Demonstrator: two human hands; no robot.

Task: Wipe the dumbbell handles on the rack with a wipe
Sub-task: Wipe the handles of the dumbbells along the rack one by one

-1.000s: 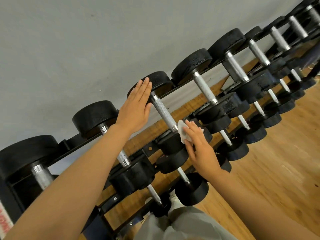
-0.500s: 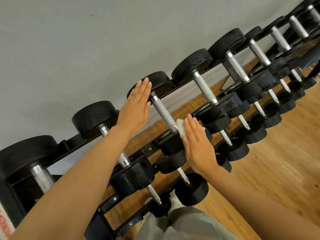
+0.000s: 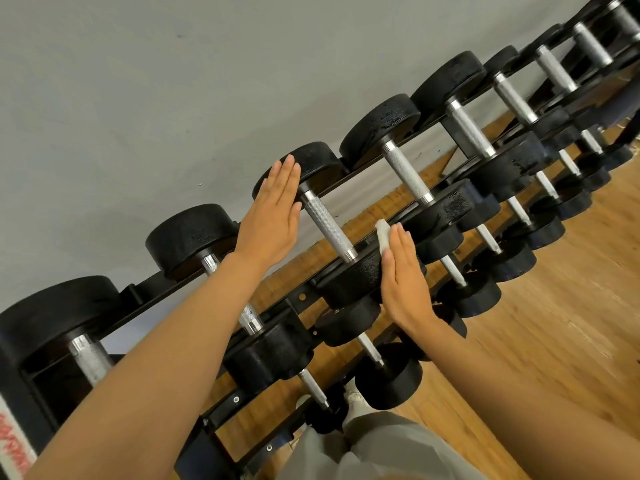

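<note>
A black rack (image 3: 152, 289) holds rows of black dumbbells with knurled silver handles. The dumbbell between my hands has its handle (image 3: 329, 230) bare and in full view. My left hand (image 3: 273, 213) lies flat, fingers straight, against that dumbbell's far head (image 3: 315, 161). My right hand (image 3: 405, 275) is flat too, with straight fingers against the near head (image 3: 356, 275). A small white wipe (image 3: 382, 233) sticks out from under its thumb side, pressed against the head just beside the handle's near end.
More dumbbells (image 3: 408, 174) run along the top tier to the upper right, with smaller ones (image 3: 388, 375) on the lower tiers. A grey wall (image 3: 173, 81) stands behind the rack. Wooden floor (image 3: 554, 306) lies to the right. My grey trouser leg (image 3: 374, 445) is at the bottom.
My right hand went from fingers curled on the wipe at the handle's near end to lying flat with straight fingers, wipe under it. My left hand stayed put.
</note>
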